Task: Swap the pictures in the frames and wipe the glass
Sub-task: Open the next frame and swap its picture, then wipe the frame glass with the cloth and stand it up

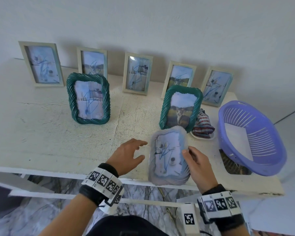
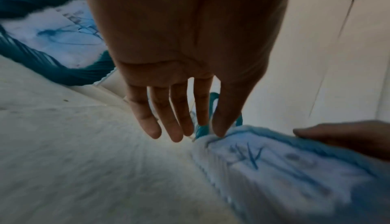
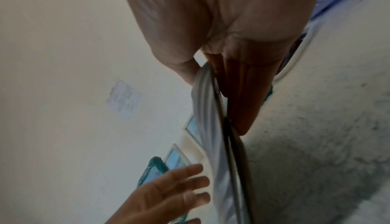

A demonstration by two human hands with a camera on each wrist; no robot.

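Observation:
My right hand [image 1: 189, 155] pinches the right edge of a grey ribbed frame [image 1: 167, 155] with a scribbled picture, thumb on the front and fingers behind, and holds it tilted over the table's front edge. In the right wrist view the grey ribbed frame [image 3: 207, 111] shows edge-on under the thumb. My left hand [image 1: 134, 151] hovers open just left of the frame, fingers spread; the left wrist view shows its fingers [image 2: 164, 119] straight beside the frame [image 2: 274, 169]. Two green twisted frames [image 1: 88, 99] [image 1: 180, 109] stand behind. A striped cloth [image 1: 203, 125] lies to the right.
Several pale frames [image 1: 41, 63] lean on the wall at the back of the white table [image 1: 49, 133]. A purple plastic basket [image 1: 252, 138] holding a white sheet sits at the right end. The cloth rests on a small white tray [image 1: 211, 137].

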